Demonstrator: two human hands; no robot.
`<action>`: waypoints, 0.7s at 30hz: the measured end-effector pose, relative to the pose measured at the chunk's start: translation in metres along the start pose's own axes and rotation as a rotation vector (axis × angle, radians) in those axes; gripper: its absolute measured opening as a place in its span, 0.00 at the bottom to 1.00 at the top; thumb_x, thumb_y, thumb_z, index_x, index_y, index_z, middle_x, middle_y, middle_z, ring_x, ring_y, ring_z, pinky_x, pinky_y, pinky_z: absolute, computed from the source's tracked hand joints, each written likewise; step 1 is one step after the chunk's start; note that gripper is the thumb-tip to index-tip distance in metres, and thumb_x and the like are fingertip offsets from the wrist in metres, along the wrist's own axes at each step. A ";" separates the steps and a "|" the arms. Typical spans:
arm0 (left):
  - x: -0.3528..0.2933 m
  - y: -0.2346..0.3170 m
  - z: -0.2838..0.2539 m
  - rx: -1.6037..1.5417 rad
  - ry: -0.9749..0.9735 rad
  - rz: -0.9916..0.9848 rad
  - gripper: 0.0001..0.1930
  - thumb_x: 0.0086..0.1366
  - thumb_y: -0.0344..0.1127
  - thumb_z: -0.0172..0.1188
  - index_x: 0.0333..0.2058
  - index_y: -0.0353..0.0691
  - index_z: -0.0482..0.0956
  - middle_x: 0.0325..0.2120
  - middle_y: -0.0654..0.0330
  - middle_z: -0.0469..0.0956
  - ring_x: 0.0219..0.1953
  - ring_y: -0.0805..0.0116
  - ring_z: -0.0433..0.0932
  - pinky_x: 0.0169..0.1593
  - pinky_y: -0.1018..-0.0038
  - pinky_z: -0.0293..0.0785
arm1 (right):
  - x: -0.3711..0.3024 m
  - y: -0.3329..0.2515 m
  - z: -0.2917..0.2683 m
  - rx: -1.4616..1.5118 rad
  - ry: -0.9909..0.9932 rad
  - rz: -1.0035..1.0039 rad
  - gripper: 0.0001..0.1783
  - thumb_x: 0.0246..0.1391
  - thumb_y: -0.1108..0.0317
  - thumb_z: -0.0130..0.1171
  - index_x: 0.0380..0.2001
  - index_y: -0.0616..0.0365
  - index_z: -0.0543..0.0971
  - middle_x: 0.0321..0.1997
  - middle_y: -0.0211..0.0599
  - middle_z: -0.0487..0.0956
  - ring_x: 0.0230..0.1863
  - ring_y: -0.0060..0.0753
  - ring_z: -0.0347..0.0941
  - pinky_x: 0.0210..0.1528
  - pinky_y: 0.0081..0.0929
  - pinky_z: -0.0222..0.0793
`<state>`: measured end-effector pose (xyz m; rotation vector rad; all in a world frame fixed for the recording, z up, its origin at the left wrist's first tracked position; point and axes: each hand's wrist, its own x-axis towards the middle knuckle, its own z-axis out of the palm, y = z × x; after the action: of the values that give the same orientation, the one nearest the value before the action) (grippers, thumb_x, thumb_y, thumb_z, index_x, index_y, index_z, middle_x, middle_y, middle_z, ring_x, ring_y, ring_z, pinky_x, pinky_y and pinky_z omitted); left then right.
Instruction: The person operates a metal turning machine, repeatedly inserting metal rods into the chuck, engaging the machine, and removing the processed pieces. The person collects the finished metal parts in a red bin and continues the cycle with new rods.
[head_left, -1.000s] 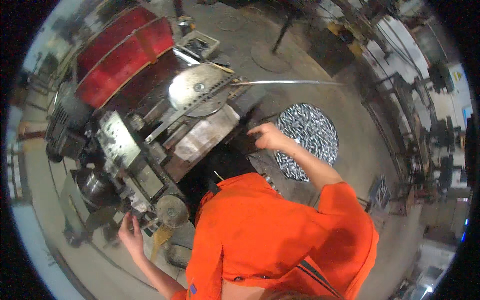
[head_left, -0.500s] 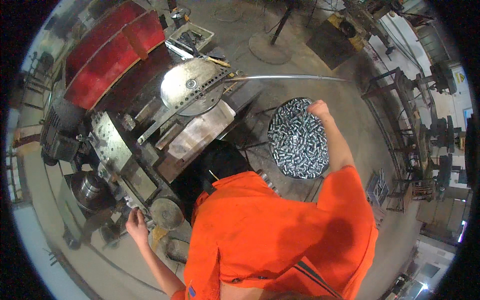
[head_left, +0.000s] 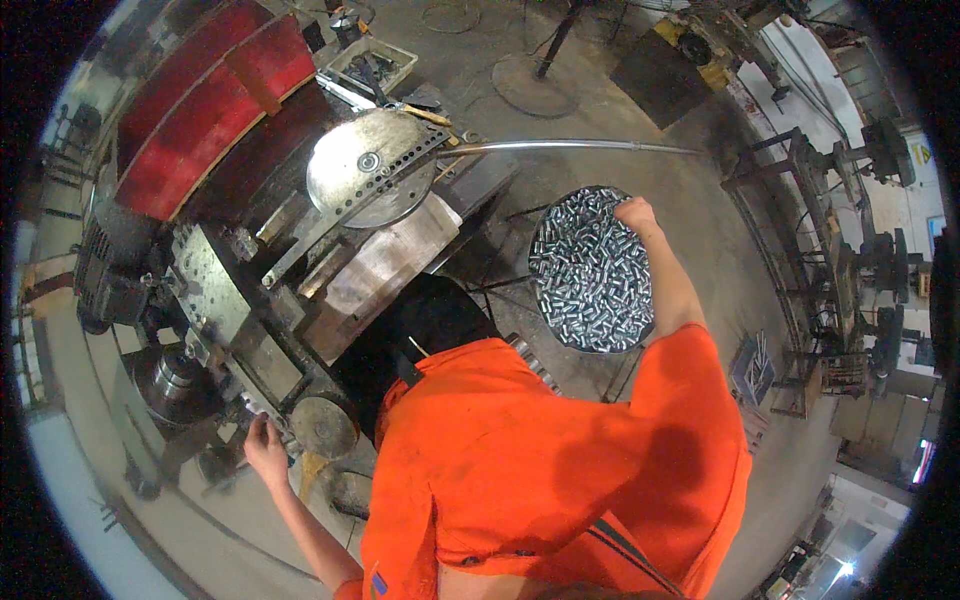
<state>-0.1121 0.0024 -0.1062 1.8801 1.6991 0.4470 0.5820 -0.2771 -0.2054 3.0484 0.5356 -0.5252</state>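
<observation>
At the lower left, my left hand (head_left: pixel 266 450) is by the metal edge of a machine, close to a round metal disc (head_left: pixel 323 430). Its fingers are curled together; whatever they pinch is too small to make out. My right hand (head_left: pixel 634 213) reaches to the upper right edge of a round tub (head_left: pixel 602 352) filled with short shiny metal cylinders (head_left: pixel 590 270). Those fingers are bent down at the cylinders, and their tips are hidden, so what they grip cannot be seen.
A large metal dial plate (head_left: pixel 345 165) with a row of holes stands on the machine, and a long bar (head_left: pixel 560 146) runs right from it. Behind is a red curved guard (head_left: pixel 220 120). A bin of tools (head_left: pixel 400 60) sits farther back. Racks (head_left: pixel 790 200) line the right.
The whole view has shifted slightly, so machine and tub appear a little farther left. Both hands stay at the same places, the left by the machine edge, the right at the tub.
</observation>
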 end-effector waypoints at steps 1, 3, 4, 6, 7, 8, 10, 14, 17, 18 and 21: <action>0.001 -0.006 0.001 -0.052 0.003 -0.002 0.10 0.59 0.29 0.52 0.38 0.32 0.75 0.21 0.62 0.74 0.21 0.78 0.69 0.27 0.81 0.66 | 0.003 0.002 0.002 -0.024 -0.003 -0.014 0.18 0.40 0.61 0.47 0.29 0.60 0.79 0.40 0.50 0.75 0.45 0.47 0.71 0.49 0.33 0.66; -0.001 0.001 0.001 -0.032 -0.008 -0.042 0.10 0.59 0.30 0.53 0.38 0.32 0.75 0.21 0.62 0.74 0.20 0.78 0.69 0.26 0.81 0.66 | 0.002 -0.002 0.000 -0.089 -0.126 -0.136 0.18 0.39 0.62 0.47 0.29 0.61 0.79 0.40 0.52 0.75 0.45 0.47 0.71 0.49 0.33 0.66; -0.003 0.005 0.000 -0.022 -0.013 -0.062 0.10 0.59 0.30 0.53 0.38 0.32 0.75 0.21 0.62 0.75 0.20 0.78 0.69 0.26 0.81 0.66 | 0.001 -0.003 -0.001 -0.121 -0.188 -0.198 0.18 0.38 0.62 0.47 0.30 0.62 0.78 0.41 0.53 0.75 0.44 0.48 0.71 0.49 0.33 0.66; -0.002 0.012 -0.002 0.040 -0.016 -0.044 0.11 0.59 0.31 0.53 0.38 0.32 0.75 0.22 0.62 0.75 0.20 0.78 0.69 0.26 0.81 0.66 | -0.001 0.001 0.012 -0.183 -0.113 -0.207 0.19 0.37 0.61 0.49 0.31 0.61 0.78 0.43 0.50 0.74 0.47 0.46 0.70 0.50 0.32 0.65; -0.002 0.014 -0.003 0.070 -0.017 -0.036 0.11 0.59 0.31 0.53 0.38 0.32 0.75 0.22 0.61 0.75 0.21 0.78 0.69 0.26 0.81 0.66 | -0.002 0.003 0.017 -0.215 -0.075 -0.212 0.20 0.37 0.60 0.50 0.32 0.61 0.78 0.44 0.49 0.74 0.48 0.45 0.70 0.51 0.32 0.64; -0.001 0.011 -0.002 0.060 -0.003 -0.014 0.11 0.59 0.31 0.53 0.38 0.31 0.75 0.22 0.62 0.75 0.21 0.78 0.69 0.27 0.81 0.66 | 0.000 0.007 0.018 -0.230 -0.097 -0.205 0.21 0.36 0.60 0.51 0.34 0.62 0.77 0.44 0.49 0.74 0.48 0.44 0.70 0.51 0.31 0.64; 0.001 0.004 0.000 0.039 0.031 0.023 0.11 0.59 0.32 0.53 0.38 0.31 0.75 0.22 0.62 0.76 0.21 0.78 0.69 0.27 0.81 0.66 | -0.002 0.007 0.015 -0.222 -0.128 -0.185 0.21 0.36 0.60 0.52 0.34 0.61 0.77 0.44 0.49 0.74 0.48 0.43 0.70 0.51 0.31 0.64; -0.004 0.006 0.003 0.022 0.078 0.023 0.12 0.59 0.33 0.54 0.37 0.31 0.76 0.22 0.62 0.76 0.21 0.78 0.70 0.28 0.79 0.66 | -0.016 -0.010 -0.004 -0.225 -0.151 -0.235 0.18 0.33 0.65 0.53 0.30 0.63 0.77 0.40 0.52 0.75 0.46 0.47 0.71 0.49 0.33 0.66; -0.004 0.003 0.002 0.036 0.079 0.028 0.12 0.59 0.34 0.54 0.36 0.31 0.76 0.21 0.62 0.76 0.21 0.78 0.70 0.28 0.79 0.66 | -0.009 -0.009 0.002 -0.409 -0.135 -0.379 0.18 0.32 0.64 0.54 0.30 0.62 0.78 0.39 0.50 0.76 0.45 0.45 0.71 0.49 0.32 0.67; -0.004 0.008 0.002 0.053 0.103 0.077 0.12 0.59 0.34 0.54 0.35 0.30 0.76 0.21 0.62 0.76 0.21 0.78 0.70 0.28 0.79 0.66 | -0.005 -0.006 0.008 -0.420 -0.131 -0.409 0.17 0.32 0.64 0.55 0.29 0.61 0.78 0.38 0.49 0.76 0.44 0.44 0.72 0.47 0.32 0.67; -0.005 0.022 0.001 0.109 0.119 0.076 0.12 0.59 0.34 0.54 0.35 0.30 0.76 0.21 0.61 0.76 0.22 0.78 0.70 0.28 0.79 0.66 | -0.004 -0.003 0.013 -0.489 -0.098 -0.521 0.16 0.32 0.64 0.55 0.28 0.60 0.79 0.38 0.49 0.76 0.43 0.44 0.72 0.48 0.32 0.67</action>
<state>-0.0952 -0.0032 -0.0929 2.0379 1.7651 0.5140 0.5737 -0.2764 -0.2163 2.3957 1.2511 -0.4548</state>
